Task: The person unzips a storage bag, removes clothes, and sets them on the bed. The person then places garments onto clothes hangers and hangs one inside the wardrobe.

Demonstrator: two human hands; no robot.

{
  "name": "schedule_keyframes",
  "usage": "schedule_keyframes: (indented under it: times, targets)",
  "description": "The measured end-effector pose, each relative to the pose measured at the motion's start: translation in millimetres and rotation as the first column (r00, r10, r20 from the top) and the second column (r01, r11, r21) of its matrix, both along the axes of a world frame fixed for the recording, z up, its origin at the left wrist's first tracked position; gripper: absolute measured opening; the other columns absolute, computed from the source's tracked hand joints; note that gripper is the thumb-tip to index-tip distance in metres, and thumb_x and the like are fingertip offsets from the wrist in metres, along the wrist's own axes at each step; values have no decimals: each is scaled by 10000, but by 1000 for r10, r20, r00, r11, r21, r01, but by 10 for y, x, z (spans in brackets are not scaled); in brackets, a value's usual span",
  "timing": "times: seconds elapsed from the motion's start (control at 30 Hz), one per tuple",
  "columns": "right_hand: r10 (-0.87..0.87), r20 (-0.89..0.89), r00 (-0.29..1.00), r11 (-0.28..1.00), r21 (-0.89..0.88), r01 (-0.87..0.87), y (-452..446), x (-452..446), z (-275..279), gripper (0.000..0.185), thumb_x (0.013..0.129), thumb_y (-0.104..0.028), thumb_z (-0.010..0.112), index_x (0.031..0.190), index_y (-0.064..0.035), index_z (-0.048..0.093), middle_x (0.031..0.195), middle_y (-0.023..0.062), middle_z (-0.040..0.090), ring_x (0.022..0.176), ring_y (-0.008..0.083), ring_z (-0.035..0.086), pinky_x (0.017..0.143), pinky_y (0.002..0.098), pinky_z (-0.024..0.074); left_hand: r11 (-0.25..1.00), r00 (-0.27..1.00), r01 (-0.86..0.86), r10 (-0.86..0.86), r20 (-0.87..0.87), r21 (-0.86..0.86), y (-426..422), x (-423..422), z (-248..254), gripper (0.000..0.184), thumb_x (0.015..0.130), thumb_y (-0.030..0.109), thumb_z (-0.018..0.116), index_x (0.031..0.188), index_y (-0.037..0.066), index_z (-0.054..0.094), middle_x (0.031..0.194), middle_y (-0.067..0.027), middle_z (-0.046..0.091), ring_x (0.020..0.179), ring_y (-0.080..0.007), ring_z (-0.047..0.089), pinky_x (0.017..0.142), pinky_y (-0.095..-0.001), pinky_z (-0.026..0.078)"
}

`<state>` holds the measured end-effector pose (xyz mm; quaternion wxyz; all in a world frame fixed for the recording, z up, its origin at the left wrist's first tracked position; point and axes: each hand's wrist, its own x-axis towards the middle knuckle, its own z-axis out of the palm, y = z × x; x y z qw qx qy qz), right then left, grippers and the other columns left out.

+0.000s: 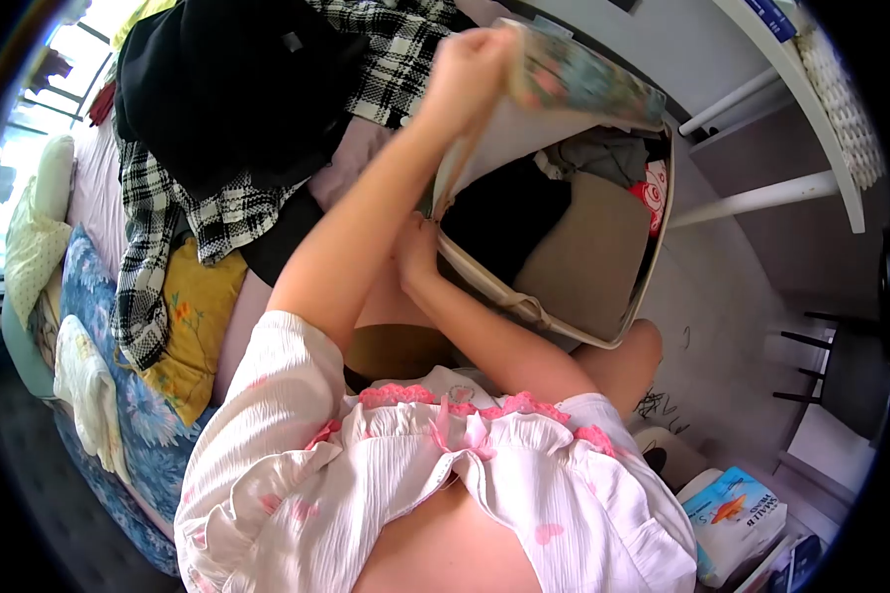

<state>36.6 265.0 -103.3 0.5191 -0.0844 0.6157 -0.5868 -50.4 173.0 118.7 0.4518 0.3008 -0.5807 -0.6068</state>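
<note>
A large fabric storage box with a pale rim stands in front of me, its floral lid raised at the far side. Inside lie black cloth, a flat grey-brown piece, grey cloth and a red-and-white item. My left hand, up at the top, is closed on the edge of the lid, which is partly blurred. Lower down, my right hand rests against the box's left side with bent fingers; my left forearm partly covers it, and its grip is unclear.
Left of the box, a bed holds black clothing, a black-and-white checked garment, a mustard cushion and a white cloth. A white table is at upper right, a dark chair at right, a printed package at lower right.
</note>
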Motion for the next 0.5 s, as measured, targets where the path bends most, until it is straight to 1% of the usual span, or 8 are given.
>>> schedule_keyframes:
  times: [0.03, 0.17, 0.23, 0.27, 0.3, 0.4, 0.43, 0.5]
  targets:
    - [-12, -26, 1000, 1000, 26, 13, -69, 55, -52, 348, 939, -154, 399, 746, 88, 558, 707, 182, 585, 634, 271, 539, 631, 407, 415, 997, 977, -15, 31, -211, 76, -393, -69, -358, 332, 968, 241, 534, 909, -69, 636, 776, -66, 656, 656, -117, 592, 601, -251, 479]
    - [110, -157, 981, 987, 136, -89, -306, -66, 132, 256, 952, -151, 412, 890, 59, 546, 840, 145, 580, 789, 247, 556, 698, 371, 443, 993, 980, 90, -75, -183, 74, -893, -25, -455, 330, 954, 246, 558, 1058, -62, 615, 904, -93, 674, 761, -149, 644, 672, -289, 532]
    - [-24, -127, 992, 987, 156, 43, -470, -44, 30, 233, 942, -125, 421, 909, 72, 542, 862, 151, 582, 813, 260, 552, 717, 370, 437, 984, 987, 81, -58, -149, 158, -1174, -13, -562, 329, 952, 242, 560, 1059, -66, 610, 922, -110, 671, 775, -171, 655, 665, -302, 542]
    - [-92, -115, 989, 981, 158, 110, -585, 16, -43, 223, 937, -112, 426, 918, 79, 539, 874, 154, 583, 824, 266, 551, 726, 370, 433, 964, 978, 149, -110, -179, 221, -1363, 7, -653, 335, 953, 253, 559, 1062, -58, 612, 950, -125, 669, 785, -186, 661, 697, -333, 557]
    - [-425, -208, 881, 903, -26, 429, -710, 161, -161, 187, 930, -85, 424, 906, 64, 533, 775, 123, 566, 699, 222, 538, 629, 345, 431, 942, 974, 166, -110, -200, 291, -1577, 3, -792, 336, 953, 259, 558, 1064, -53, 614, 964, -129, 670, 791, -195, 664, 717, -347, 562]
    - [-415, -6, 910, 898, -165, 409, -710, 97, -267, 159, 928, -81, 425, 873, 34, 520, 647, 68, 507, 544, 161, 472, 505, 300, 373, 907, 963, 222, -146, -228, 357, -1751, -77, -845, 348, 954, 279, 555, 1071, -42, 616, 995, -132, 672, 807, -209, 670, 749, -363, 569]
    - [-448, -18, 894, 883, -170, 438, -706, 89, -138, 149, 927, -93, 407, 830, -22, 495, 563, 14, 418, 453, 110, 376, 429, 272, 286, 902, 960, 237, -160, -231, 360, -1772, -93, -870, 352, 955, 286, 553, 1073, -40, 616, 1003, -132, 673, 812, -212, 671, 754, -364, 570]
    - [-483, 265, 835, 849, -91, 520, -702, -32, 214, 159, 932, -118, 406, 814, -48, 487, 564, 4, 405, 460, 112, 378, 432, 270, 292, 841, 912, 379, -269, -310, 385, -1950, -117, -886, 360, 955, 298, 550, 1068, -37, 618, 1007, -126, 675, 825, -209, 671, 752, -356, 570]
